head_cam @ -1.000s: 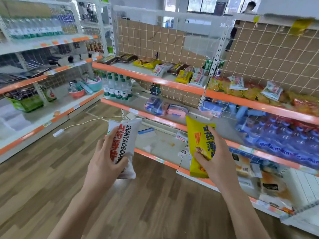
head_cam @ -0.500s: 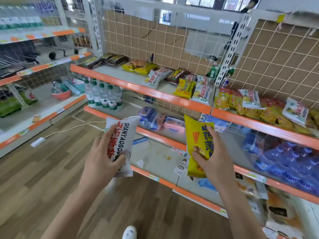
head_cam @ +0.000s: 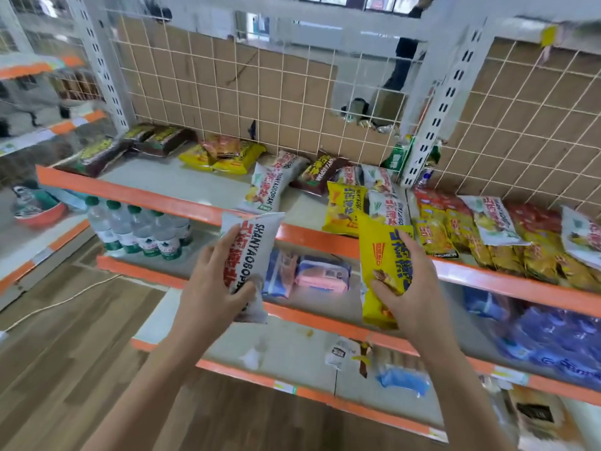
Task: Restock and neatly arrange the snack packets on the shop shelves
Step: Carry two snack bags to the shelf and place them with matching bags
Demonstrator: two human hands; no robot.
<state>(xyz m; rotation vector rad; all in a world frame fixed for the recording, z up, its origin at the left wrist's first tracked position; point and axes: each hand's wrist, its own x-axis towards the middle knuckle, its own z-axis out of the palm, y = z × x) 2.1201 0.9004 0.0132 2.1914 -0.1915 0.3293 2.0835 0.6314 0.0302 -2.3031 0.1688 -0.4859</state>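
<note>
The white packet (head_cam: 252, 255) is gripped by left hand (head_cam: 211, 289), yellow packet (head_cam: 379, 247) by right hand (head_cam: 414, 288); each best laid flat beside matches on top shelf (head_cam: 195, 187).

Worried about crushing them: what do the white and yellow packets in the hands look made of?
White printed snack packet, in the left hand: seemingly thin glossy plastic film, puffed and creased. Yellow printed snack packet, in the right hand: likely the same film, shiny and wrinkled.

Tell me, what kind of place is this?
Probably a small shop or convenience store: tiered orange-edged shelves, snack packets laid out on them, and bottled water lined up below.
</note>
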